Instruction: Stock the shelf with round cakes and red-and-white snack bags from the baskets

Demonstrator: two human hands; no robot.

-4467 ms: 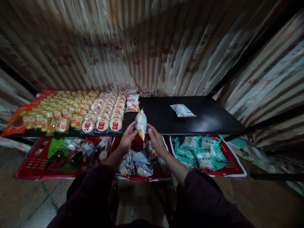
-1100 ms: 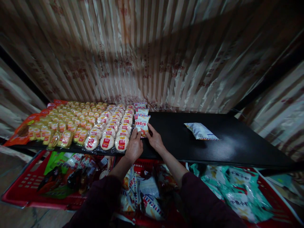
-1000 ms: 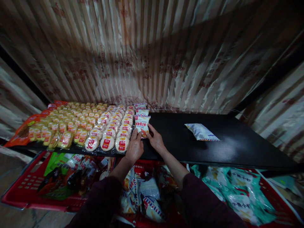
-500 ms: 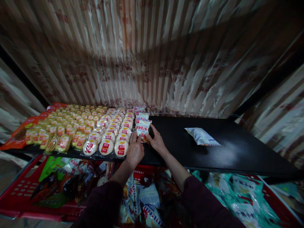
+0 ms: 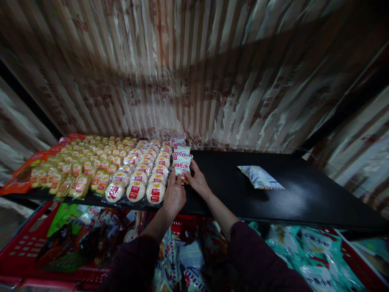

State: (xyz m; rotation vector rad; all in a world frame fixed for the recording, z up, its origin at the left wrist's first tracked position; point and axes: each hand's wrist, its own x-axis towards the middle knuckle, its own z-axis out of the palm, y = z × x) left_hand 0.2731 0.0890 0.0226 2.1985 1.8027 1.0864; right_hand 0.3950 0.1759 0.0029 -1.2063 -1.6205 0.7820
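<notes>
Head view: left hand (image 5: pixel 174 198) and right hand (image 5: pixel 197 180) hold a white, red-printed plastic pillow packet (image 5: pixel 182 161) between them, seemingly aligning it, which next likely calls for gentle release.

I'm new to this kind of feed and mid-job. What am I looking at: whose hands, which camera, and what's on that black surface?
There's no machine here: these are a person's bare hands, left and right. The view comes from one camera worn on that person's head, looking forward and down.

The black shelf carries, from left, orange packs, small yellow packets and rows of round white packets. A lone bag lies off to the right. Below are red baskets of packaged goods.

Both hands are on a white snack bag, with similar bags behind it. How firmly they grip isn't clear.
</notes>
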